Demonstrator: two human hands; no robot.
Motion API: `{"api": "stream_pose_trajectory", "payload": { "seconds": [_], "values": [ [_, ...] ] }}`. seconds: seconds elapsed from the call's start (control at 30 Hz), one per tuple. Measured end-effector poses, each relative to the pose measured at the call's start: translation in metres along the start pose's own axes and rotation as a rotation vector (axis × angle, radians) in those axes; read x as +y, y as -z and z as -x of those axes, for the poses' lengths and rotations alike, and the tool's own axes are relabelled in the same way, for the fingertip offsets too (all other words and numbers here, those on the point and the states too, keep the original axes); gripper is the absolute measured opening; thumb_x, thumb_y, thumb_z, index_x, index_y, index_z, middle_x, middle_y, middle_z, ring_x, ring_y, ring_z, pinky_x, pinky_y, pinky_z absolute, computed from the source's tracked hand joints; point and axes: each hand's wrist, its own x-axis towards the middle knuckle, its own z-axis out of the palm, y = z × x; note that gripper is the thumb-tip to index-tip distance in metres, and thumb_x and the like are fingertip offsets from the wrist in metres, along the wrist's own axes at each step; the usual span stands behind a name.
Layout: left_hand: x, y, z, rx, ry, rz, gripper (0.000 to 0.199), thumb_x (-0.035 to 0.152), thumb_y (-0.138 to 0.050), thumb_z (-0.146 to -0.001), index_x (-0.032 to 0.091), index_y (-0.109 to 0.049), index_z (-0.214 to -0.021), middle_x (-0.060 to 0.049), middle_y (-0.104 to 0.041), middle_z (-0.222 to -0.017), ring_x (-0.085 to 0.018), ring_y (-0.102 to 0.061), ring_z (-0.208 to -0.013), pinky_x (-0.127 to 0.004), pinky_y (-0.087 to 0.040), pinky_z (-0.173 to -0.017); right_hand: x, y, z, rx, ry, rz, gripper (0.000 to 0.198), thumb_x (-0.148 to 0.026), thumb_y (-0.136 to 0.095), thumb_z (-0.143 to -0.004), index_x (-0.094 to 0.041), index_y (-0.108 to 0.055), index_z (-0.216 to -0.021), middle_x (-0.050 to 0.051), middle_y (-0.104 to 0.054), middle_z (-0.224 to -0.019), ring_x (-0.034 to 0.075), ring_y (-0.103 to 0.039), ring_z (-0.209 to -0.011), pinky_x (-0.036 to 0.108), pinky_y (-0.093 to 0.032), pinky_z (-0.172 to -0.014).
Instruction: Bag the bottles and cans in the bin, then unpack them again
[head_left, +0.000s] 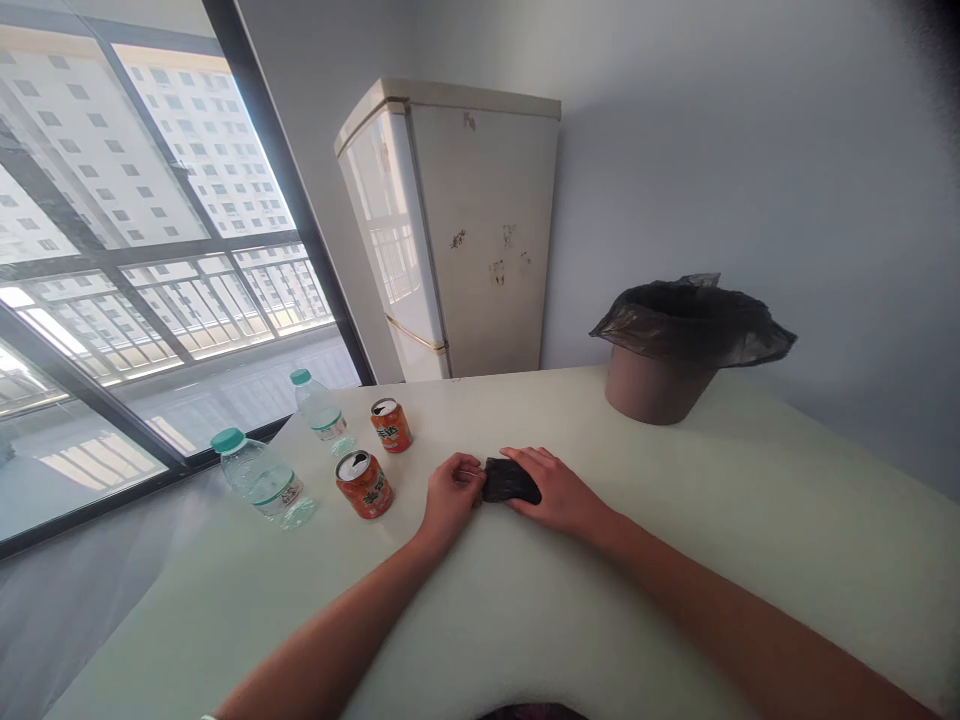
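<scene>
Between my two hands, low over the table (450,610), is a small folded black plastic bag (504,482). My left hand (452,492) has its fingers curled, with the thumb and fingertips pinching the bag's left edge. From the other side my right hand (559,488) grips the bag's right part, thumb below and fingers along the top edge. Two opened orange drink cans, a nearer one (364,486) and a farther one (391,426), stand upright to the left of my left hand.
Two clear bottles with green caps, one nearer (262,480) and one farther (322,415), stand beyond the cans. A brown bin (652,385) lined with a black bag (667,335) stands at the table's back right. Behind are a fridge (487,240) and a window (150,200).
</scene>
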Motion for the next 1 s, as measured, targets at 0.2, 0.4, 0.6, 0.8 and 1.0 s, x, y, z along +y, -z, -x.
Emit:
{"api": "stream_pose_trajectory", "payload": {
  "seconds": [0.2, 0.4, 0.6, 0.8, 1.0],
  "values": [
    [0.000, 0.000, 0.000, 0.007, -0.034, -0.043, 0.020, 0.034, -0.074, -0.079, 0.018, -0.065, -0.087, -0.003, -0.066, -0.079, -0.012, -0.059, -0.057, -0.022, -0.049, -0.049, -0.002, 0.003, 0.001, -0.052, 0.161, 0.067, 0.058, -0.033, -0.066, -0.095, -0.031, -0.052, -0.150, 0.008, -0.049, -0.157, 0.028, -0.049, -0.137, 0.048, -0.042, -0.116],
    [0.008, -0.001, 0.003, 0.018, -0.011, -0.005, 0.023, 0.039, -0.075, -0.078, 0.019, -0.062, -0.083, 0.001, -0.062, -0.071, -0.011, -0.055, -0.049, -0.023, -0.046, -0.046, -0.004, 0.001, 0.001, -0.067, 0.165, 0.079, 0.059, -0.034, -0.066, -0.096, -0.033, -0.051, -0.152, 0.007, -0.050, -0.156, 0.028, -0.052, -0.134, 0.048, -0.044, -0.113],
    [0.013, -0.001, 0.005, 0.044, 0.009, 0.029, 0.029, 0.046, -0.070, -0.082, 0.020, -0.059, -0.079, 0.002, -0.058, -0.069, -0.010, -0.054, -0.049, -0.021, -0.044, -0.044, -0.004, 0.000, 0.001, -0.058, 0.179, 0.109, 0.059, -0.031, -0.066, -0.096, -0.035, -0.050, -0.153, 0.007, -0.050, -0.156, 0.028, -0.052, -0.135, 0.048, -0.045, -0.112],
    [0.013, 0.000, 0.005, 0.120, 0.089, 0.102, 0.033, 0.055, -0.057, -0.089, 0.022, -0.054, -0.086, -0.001, -0.058, -0.078, -0.015, -0.060, -0.065, -0.021, -0.048, -0.044, -0.008, 0.000, -0.003, -0.068, 0.202, 0.202, 0.064, -0.041, -0.067, -0.095, -0.032, -0.047, -0.155, 0.012, -0.044, -0.161, 0.032, -0.050, -0.138, 0.052, -0.041, -0.113],
    [0.009, 0.000, 0.004, 0.137, 0.088, 0.117, 0.033, 0.055, -0.055, -0.091, 0.022, -0.052, -0.089, -0.002, -0.056, -0.082, -0.016, -0.060, -0.070, -0.021, -0.050, -0.043, -0.017, -0.005, -0.006, -0.055, 0.234, 0.284, 0.067, -0.046, -0.066, -0.094, -0.029, -0.046, -0.156, 0.015, -0.044, -0.159, 0.034, -0.048, -0.138, 0.056, -0.037, -0.114]
  ]
}}
